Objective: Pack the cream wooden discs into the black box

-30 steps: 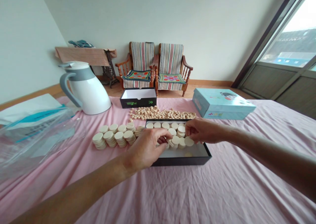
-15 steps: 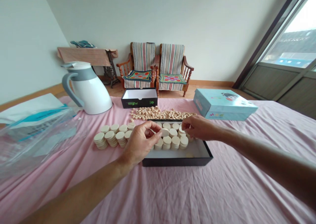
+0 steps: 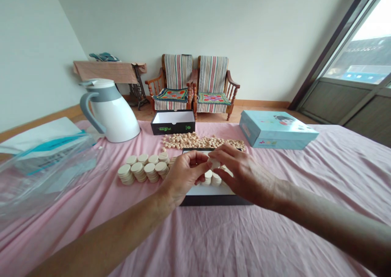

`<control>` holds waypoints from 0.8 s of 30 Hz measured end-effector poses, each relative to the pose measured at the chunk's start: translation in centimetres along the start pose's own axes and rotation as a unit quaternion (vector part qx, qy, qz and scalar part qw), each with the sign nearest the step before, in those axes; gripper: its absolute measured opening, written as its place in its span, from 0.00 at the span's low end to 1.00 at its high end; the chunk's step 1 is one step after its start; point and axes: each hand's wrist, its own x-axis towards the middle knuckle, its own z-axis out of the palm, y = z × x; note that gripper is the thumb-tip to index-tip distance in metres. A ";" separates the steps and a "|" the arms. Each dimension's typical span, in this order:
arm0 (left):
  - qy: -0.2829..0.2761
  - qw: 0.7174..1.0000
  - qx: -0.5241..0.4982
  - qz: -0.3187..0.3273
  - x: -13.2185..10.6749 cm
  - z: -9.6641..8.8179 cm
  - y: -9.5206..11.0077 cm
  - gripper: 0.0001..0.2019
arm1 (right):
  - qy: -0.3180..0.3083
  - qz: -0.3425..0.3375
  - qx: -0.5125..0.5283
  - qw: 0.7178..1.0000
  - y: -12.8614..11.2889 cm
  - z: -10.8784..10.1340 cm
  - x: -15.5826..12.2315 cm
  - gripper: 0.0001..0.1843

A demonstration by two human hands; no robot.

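Observation:
My left hand (image 3: 185, 171) pinches a pale, round wooden disc (image 3: 215, 163) between thumb and fingers above the black box. My right hand (image 3: 244, 173) meets it from the other side, its fingers closed round the disc's right edge. Beneath both hands is the open black box (image 3: 216, 199) with a white inside, partly hidden by them. Stacks of the same discs (image 3: 207, 178) stand inside it. More disc stacks (image 3: 138, 172) stand in two rows on the cloth, left of my left hand.
Behind the box lies a heap of small round wooden pieces (image 3: 183, 140). Farther back stands a second black box (image 3: 173, 128). A light blue box (image 3: 277, 130) is at right, a white-grey jug (image 3: 117, 116) at left. Clear plastic packaging (image 3: 51, 171) lies on the pink cloth (image 3: 146, 232).
My right hand has moved left and toward me from the box's far right stacks to the disc. My left hand has shifted slightly right, still holding the disc.

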 end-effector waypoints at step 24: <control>-0.130 0.765 0.569 0.272 -4.7 -7.2 -3.2 0.11 | -0.098 0.175 -0.063 0.978 4.7 2.7 -1.9 0.15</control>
